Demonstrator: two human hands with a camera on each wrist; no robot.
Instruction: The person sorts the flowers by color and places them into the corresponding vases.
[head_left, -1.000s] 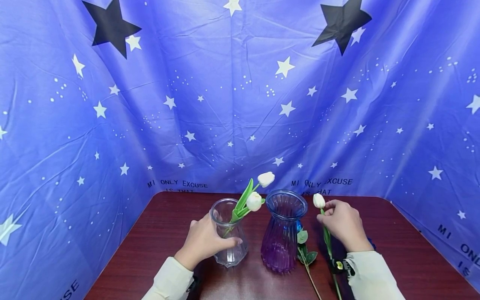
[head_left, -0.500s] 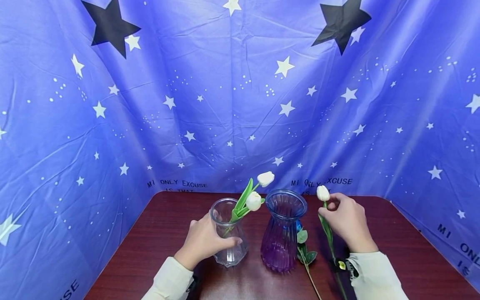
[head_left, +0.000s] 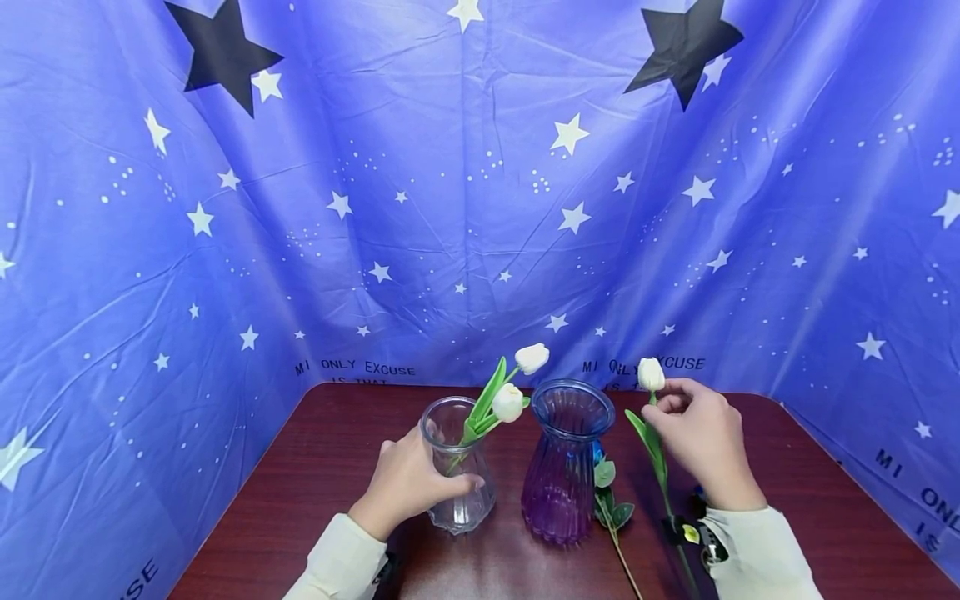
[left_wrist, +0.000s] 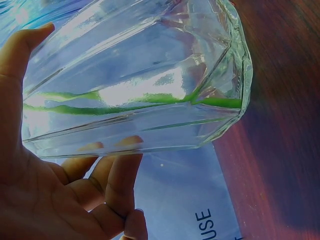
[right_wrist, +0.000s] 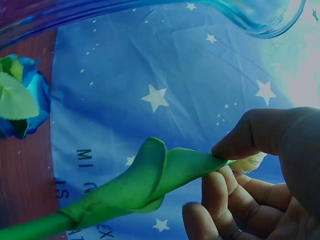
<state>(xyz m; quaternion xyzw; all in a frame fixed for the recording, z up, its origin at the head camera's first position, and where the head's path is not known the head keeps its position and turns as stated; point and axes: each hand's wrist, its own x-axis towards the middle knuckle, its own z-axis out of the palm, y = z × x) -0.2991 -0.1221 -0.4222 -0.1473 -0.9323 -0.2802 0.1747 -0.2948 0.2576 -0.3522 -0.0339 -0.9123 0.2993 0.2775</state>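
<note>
White tulip with green leaves, lower right of head view, is pinched by the right hand; left hand grasps a clear glass vase, lower centre. Blue rose, largely hidden there, shows at left in right-wrist view.

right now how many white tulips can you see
3: an upper tulip and a lower tulip lean in the clear vase, which the left hand grips, and the right hand pinches a third tulip. The right sleeve could hide more.

Plain cream sleeves with black wrist devices.
</note>
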